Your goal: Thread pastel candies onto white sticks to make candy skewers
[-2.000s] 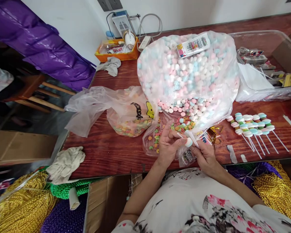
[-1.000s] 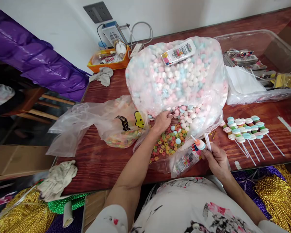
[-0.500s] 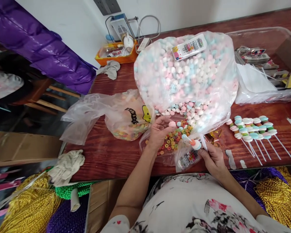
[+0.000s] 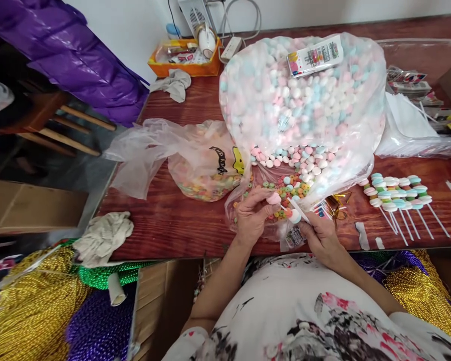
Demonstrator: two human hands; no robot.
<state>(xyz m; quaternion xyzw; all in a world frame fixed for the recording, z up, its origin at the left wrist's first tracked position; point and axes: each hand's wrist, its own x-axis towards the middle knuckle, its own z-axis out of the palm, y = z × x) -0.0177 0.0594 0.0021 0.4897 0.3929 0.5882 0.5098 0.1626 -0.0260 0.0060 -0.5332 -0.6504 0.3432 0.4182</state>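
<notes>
Left hand [image 4: 252, 214] pinches a pink round marshmallow candy [image 4: 274, 199] between thumb and fingertips, held at the tip of a thin white stick [image 4: 295, 209]. Right hand [image 4: 320, 238] grips that stick's lower part, fingers curled around it; a pale blue-white candy with an orange ring [image 4: 293, 216] already sits on the stick just right of the left fingertips, touching or nearly touching the pink piece. Both hands hover over the front edge of the dark red wooden table [image 4: 173, 230], on the crumpled mouth of a clear plastic bag. Just beyond the fingers, loose multicoloured ring-shaped cereal pieces [image 4: 285, 189] lie on the plastic, and past them a spill of pink, white and blue marshmallow discs [image 4: 296, 158]. Behind that, the big clear bag full of pastel marshmallows [image 4: 304, 95] with a printed label card [image 4: 314, 55] on top. Left of the left fingers, a smaller translucent bag with a yellow smiley print [image 4: 206, 165], holding coloured rings. Right of the right fingers, a crinkled gold foil scrap [image 4: 338, 203], then a row of finished candy skewers on white sticks [image 4: 396, 198]. Far left near the table edge, a crumpled off-white rag [image 4: 103, 235]. At the far end, an orange tray of small items [image 4: 184, 57] and a grey cloth [image 4: 175, 82].
</notes>
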